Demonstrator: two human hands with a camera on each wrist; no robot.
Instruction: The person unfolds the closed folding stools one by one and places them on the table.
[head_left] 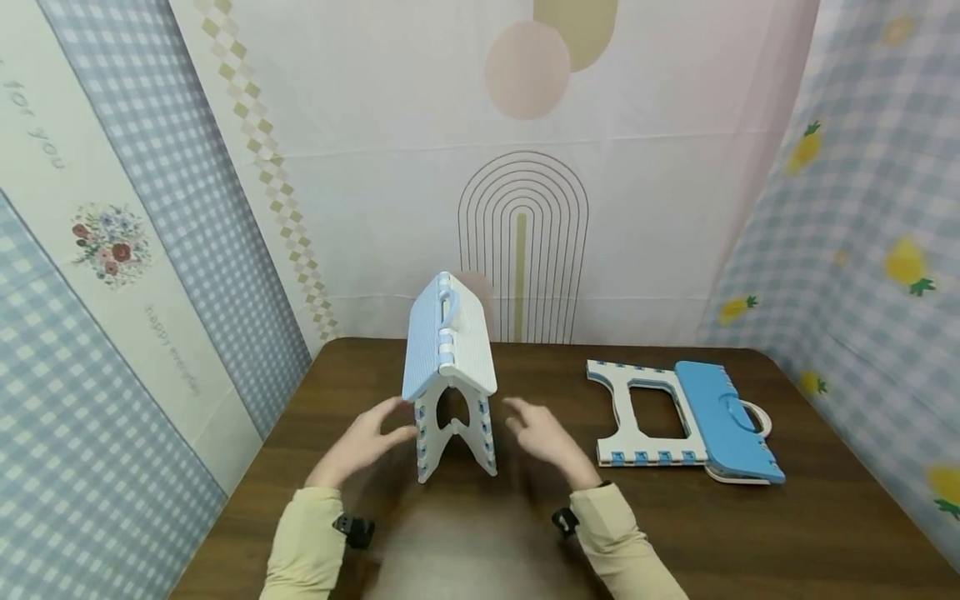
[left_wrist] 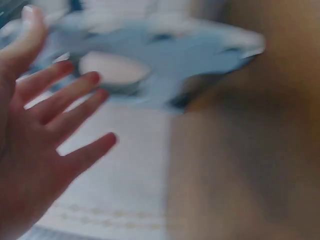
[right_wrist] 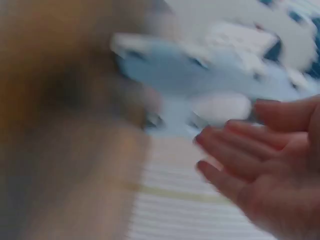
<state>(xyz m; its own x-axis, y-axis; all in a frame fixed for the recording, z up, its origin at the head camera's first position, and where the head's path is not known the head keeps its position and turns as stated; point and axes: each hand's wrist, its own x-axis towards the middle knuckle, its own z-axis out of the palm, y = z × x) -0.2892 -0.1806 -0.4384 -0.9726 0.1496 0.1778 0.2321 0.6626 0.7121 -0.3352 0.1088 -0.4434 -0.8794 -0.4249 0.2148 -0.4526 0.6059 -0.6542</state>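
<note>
A partly folded blue-and-white plastic folding stool (head_left: 453, 367) stands upright on the table, its seat halves sloping down like a roof from the handle at the top. To its left is my left hand (head_left: 365, 442), fingers spread and nothing held. On the other side my right hand (head_left: 546, 432) hovers with loosely extended fingers, also holding nothing. The left wrist view has the spread left fingers (left_wrist: 80, 102) beside the blurred blue side of the stool (left_wrist: 165, 60). In the right wrist view the right hand (right_wrist: 265, 160) faces the stool's other side (right_wrist: 170, 65).
A second folding stool (head_left: 693, 421), with a blue panel and white legs, lies flat on the right of the dark wooden table (head_left: 540, 375). Patterned cloths (head_left: 360, 192) hang behind the table and along both sides.
</note>
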